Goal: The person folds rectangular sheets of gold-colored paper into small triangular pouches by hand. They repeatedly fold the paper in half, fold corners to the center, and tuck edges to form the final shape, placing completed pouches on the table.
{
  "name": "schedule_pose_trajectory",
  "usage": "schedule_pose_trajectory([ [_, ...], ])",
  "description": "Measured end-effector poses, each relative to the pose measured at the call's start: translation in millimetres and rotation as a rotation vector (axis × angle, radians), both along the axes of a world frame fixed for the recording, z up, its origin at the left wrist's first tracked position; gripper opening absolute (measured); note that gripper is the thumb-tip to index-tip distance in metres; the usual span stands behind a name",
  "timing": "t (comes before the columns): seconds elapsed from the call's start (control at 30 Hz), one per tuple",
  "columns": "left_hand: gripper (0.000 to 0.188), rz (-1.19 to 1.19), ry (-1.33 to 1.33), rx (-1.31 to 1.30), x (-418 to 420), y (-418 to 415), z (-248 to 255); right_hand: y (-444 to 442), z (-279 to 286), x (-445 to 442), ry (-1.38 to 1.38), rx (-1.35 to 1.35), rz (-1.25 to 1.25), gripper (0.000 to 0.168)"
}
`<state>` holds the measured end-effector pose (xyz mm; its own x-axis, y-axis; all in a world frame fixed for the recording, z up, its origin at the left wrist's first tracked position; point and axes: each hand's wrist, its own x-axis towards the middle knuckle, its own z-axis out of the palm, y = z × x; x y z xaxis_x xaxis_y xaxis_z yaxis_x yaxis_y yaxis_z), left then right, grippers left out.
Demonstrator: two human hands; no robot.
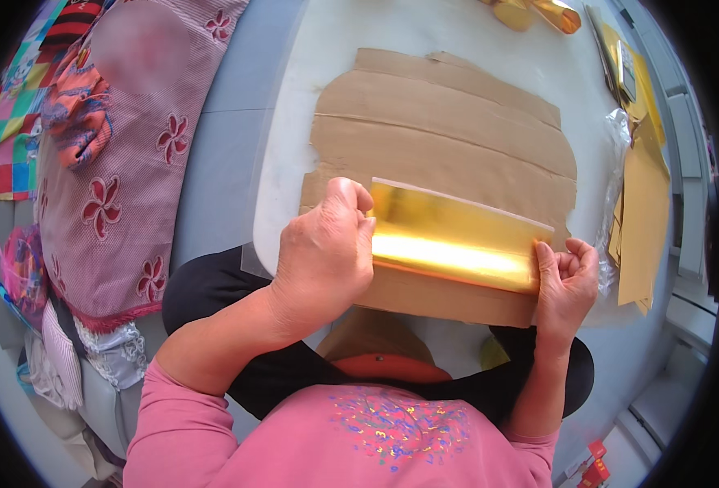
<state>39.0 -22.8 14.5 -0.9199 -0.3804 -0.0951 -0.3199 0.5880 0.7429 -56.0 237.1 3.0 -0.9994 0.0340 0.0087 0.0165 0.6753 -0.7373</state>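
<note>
A shiny gold foil sheet point(457, 235) with a pale strip along its far edge is held over a brown cardboard sheet point(438, 134). My left hand point(329, 250) pinches its left end between thumb and curled fingers. At the opposite end, my right hand point(567, 274) grips the right edge, thumb on top. The foil's near side looks curved and reflects a bright band of light. Beneath the foil, the cardboard lies on a white table point(286, 177), its near edge close to my lap.
Gold paper sheets point(643, 213) and crumpled clear plastic point(609, 183) lie along the table's right side, with a phone-like device point(626, 72) farther back. Folded gold foil pieces point(536, 13) sit at the far edge. A sofa with a pink flowered cover point(133, 171) stands left.
</note>
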Motion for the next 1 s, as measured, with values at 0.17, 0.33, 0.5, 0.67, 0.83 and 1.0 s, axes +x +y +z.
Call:
schedule_pose_trajectory([
  [0.17, 0.017, -0.010, -0.029, 0.002, -1.5, -0.7, 5.0, 1.1, -1.1, 0.0, 0.005, 0.007, -0.003, 0.032],
  [0.33, 0.017, -0.017, -0.026, -0.014, -1.3, -2.3, 4.4, 1.9, -1.4, -0.3, 0.005, 0.001, 0.004, 0.031],
  [0.5, 0.017, -0.026, -0.032, -0.019, -1.1, -2.7, 5.6, 3.2, -2.2, -0.6, 0.011, 0.008, 0.009, 0.031],
  [0.67, 0.017, -0.046, 0.010, -0.056, -1.0, -2.4, 2.1, 2.0, -0.5, -1.2, 0.011, 0.014, 0.008, 0.031],
  [0.83, 0.035, -0.137, 0.099, -0.206, -1.4, -3.3, 0.2, 1.9, -0.9, -1.3, 0.014, 0.007, 0.002, 0.031],
  [1.0, 0.038, -0.192, 0.073, -0.239, -0.9, -1.1, 2.2, 2.6, -2.0, -1.8, 0.009, -0.011, 0.002, 0.030],
])
